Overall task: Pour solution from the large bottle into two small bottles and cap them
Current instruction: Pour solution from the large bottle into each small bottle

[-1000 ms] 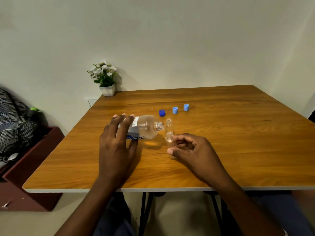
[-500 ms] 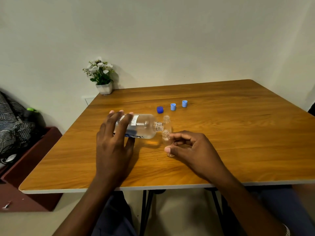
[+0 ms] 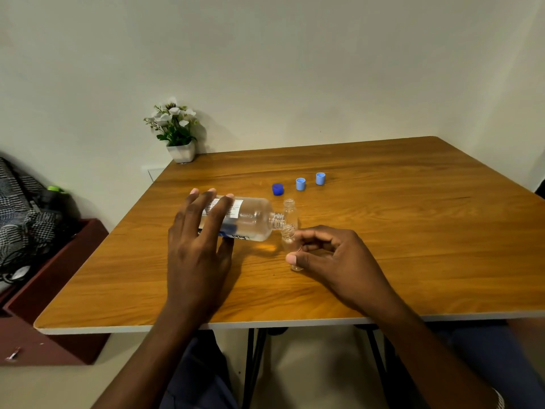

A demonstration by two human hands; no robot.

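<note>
potted flowers (image 3: 177,134), checked cloth (image 3: 23,219), wooden table (image 3: 413,231)

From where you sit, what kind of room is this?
Probably a room in a home rather than a lab: a wooden table pushed into a plain wall corner, a small potted flower plant on it, and checked fabric heaped on a low red-brown stand beside it.

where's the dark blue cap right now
In the head view, the dark blue cap sits mid-table, leftmost of three caps, beside a light blue cap and just beyond the large bottle.
</note>
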